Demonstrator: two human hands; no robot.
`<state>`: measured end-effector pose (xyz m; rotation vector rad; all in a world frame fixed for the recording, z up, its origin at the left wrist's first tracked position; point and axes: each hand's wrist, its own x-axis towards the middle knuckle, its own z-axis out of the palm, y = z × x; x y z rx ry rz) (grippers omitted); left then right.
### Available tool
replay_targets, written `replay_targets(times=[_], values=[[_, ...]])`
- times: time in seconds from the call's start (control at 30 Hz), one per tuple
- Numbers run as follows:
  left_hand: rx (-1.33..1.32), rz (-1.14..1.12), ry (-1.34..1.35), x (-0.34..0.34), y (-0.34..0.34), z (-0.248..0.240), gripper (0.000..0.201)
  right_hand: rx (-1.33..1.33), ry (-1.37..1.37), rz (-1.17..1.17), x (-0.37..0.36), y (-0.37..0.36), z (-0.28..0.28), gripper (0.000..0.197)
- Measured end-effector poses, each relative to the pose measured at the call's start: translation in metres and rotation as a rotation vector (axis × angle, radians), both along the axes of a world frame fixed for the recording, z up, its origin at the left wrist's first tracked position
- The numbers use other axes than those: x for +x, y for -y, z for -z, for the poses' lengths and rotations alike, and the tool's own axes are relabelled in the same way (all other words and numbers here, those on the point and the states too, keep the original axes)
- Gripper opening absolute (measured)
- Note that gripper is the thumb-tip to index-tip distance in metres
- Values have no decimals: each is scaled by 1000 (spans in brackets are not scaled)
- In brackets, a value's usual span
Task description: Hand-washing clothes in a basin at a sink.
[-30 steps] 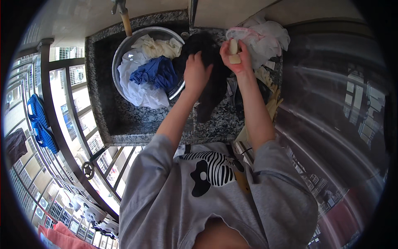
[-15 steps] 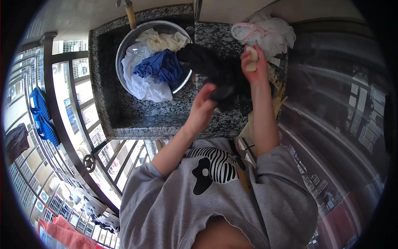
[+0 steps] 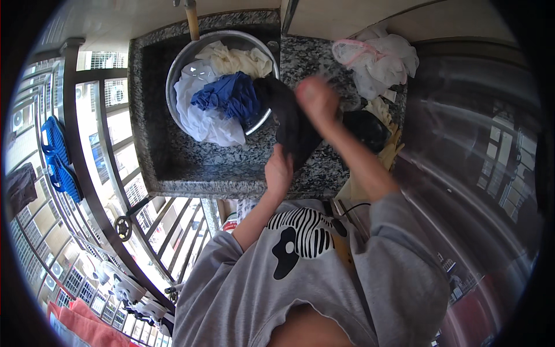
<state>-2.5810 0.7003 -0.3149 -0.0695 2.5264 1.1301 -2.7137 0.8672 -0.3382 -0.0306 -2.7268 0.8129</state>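
Observation:
My left hand (image 3: 280,172) grips the lower end of a black garment (image 3: 298,128), which stretches from the basin's rim across the granite slab. Its fingers are closed on the cloth. Over the garment's right side is my right hand (image 3: 319,103), smeared by motion and curled closed. The pale bar of soap seen in it half a second ago is hidden now. A metal basin (image 3: 171,98) beside the garment holds white cloth (image 3: 202,124), blue cloth (image 3: 228,97) and cream cloth (image 3: 238,60).
The granite sink (image 3: 191,186) surrounds the basin, under a tap (image 3: 192,22). White mesh with pink trim (image 3: 376,61) lies at the back right. A dark bundle (image 3: 367,130) and yellowish cloth (image 3: 392,147) sit at the slab's right edge. Railings (image 3: 95,150) stand at left.
My right hand has swung left from beside the mesh onto the black garment. My left hand has moved down and now holds the cloth, which is drawn out longer toward me.

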Motion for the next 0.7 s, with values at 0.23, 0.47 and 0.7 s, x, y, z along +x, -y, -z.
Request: replay_targets(times=[0.23, 0.47, 0.7], values=[[-29, 64, -3, 7, 5, -3, 28, 300, -96, -5, -8, -25, 11, 9], [-16, -57, 63, 2, 10, -4, 24, -18, -43, -361, 56, 7, -17, 11], [835, -56, 234, -64, 15, -91, 34, -293, 634, -157, -5, -50, -16, 27]])
